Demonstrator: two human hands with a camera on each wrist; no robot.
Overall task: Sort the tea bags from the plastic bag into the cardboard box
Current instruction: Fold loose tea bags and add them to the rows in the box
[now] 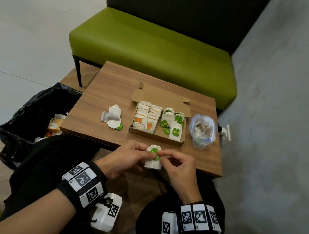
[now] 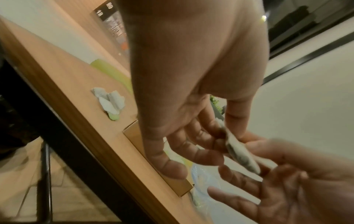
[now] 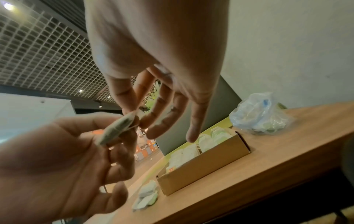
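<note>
Both hands hold one white tea bag (image 1: 152,163) with a green tag just in front of the table's near edge. My left hand (image 1: 145,152) grips the bag's left side, and my right hand (image 1: 163,156) pinches it at the green tag. The wrist views show the tea bag (image 2: 241,154) (image 3: 114,131) edge-on between the fingers. The open cardboard box (image 1: 154,136) sits mid-table, with orange-tagged bags on its left and green-tagged bags on its right. The clear plastic bag (image 1: 202,131) stands right of the box with several tea bags inside.
A small heap of loose tea bags (image 1: 112,117) lies on the wooden table (image 1: 114,81) left of the box. A black rubbish bag (image 1: 30,115) stands on the floor at the left. A green bench (image 1: 154,53) is behind the table, and a grey wall is on the right.
</note>
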